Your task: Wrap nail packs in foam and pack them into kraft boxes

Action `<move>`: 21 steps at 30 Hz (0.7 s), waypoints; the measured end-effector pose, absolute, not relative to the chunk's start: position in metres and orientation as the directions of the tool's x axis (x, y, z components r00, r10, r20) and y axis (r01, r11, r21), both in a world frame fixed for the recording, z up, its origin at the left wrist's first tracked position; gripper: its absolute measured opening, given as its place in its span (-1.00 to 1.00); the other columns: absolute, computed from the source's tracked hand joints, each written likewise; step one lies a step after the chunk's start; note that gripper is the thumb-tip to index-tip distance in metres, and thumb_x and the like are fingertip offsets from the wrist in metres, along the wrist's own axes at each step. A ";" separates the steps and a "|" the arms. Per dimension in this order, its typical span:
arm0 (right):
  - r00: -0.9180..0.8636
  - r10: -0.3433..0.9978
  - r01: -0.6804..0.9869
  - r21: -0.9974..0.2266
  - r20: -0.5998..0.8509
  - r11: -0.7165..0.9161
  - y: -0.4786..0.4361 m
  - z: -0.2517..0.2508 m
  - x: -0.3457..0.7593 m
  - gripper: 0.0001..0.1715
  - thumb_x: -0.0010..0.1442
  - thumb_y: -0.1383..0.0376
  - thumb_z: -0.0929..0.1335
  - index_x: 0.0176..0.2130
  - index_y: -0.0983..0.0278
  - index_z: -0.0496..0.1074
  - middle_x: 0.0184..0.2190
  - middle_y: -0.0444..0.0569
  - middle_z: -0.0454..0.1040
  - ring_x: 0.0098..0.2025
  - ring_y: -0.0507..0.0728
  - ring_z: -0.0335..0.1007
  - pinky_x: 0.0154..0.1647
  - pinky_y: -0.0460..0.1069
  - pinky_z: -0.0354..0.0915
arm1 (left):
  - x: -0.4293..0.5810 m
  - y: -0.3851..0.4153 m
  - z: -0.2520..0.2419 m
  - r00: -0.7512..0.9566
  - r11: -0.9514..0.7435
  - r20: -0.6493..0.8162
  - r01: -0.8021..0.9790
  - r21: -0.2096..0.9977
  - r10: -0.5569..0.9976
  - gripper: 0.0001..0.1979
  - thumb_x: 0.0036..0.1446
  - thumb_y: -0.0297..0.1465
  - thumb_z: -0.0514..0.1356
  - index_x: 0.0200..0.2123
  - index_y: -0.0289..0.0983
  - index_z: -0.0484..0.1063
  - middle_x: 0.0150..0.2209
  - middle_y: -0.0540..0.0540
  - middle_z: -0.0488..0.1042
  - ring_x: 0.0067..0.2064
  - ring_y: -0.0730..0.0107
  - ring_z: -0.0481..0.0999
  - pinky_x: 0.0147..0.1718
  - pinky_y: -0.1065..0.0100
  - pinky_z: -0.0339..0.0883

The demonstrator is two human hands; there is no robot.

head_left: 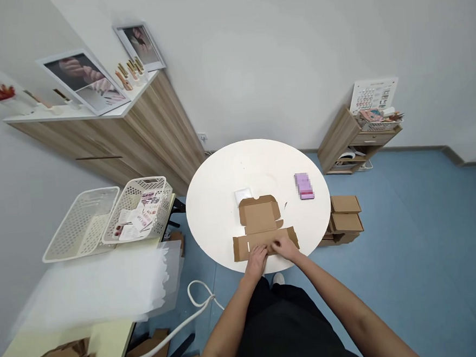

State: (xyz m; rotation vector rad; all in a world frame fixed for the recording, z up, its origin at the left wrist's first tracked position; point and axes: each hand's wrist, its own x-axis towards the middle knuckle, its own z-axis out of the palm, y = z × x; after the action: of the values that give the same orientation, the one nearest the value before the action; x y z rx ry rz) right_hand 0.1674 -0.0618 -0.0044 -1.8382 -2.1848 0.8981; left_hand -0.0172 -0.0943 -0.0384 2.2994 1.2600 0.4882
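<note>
An unfolded brown cardboard box (259, 217) lies on the round white table (215, 202), close to its front edge. Its long front panel has a small white slot at the left and a short flap at each end. On the front edge of that panel my left hand (257, 257) is closed, fingers over the cardboard and thumb hidden. Just right of it, my right hand (284, 248) pinches the same panel with curled fingers. Behind the box's left corner rests a small white packet (243, 195). A purple box (304, 186), partly blurred, is farther right.
White baskets stand at the left, one holding printed cards (140, 215). Beside them is a stack of white sheets (107, 285). A white cable (171, 333) loops near the table. Cardboard boxes (346, 214) are stacked at right, below a small wooden cabinet (353, 138).
</note>
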 end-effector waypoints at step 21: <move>0.268 0.833 0.434 -0.711 -0.484 -0.553 0.013 -0.015 0.179 -0.69 0.20 0.18 0.32 -0.17 0.34 0.50 -0.22 0.06 0.61 -0.26 0.15 0.54 -0.32 -0.05 0.37 | -0.020 -0.072 -0.012 0.669 -0.633 0.052 0.671 0.386 0.741 -0.81 0.27 -0.48 0.08 -0.12 -0.24 0.46 0.38 -0.20 0.04 0.42 0.04 -0.09 0.29 -0.22 -0.06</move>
State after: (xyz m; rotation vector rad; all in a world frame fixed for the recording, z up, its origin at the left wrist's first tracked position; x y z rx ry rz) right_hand 0.1793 0.0127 -0.0152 -2.1039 -1.1437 1.2129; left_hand -0.0201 -0.0720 -0.0121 2.5506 1.1179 0.2933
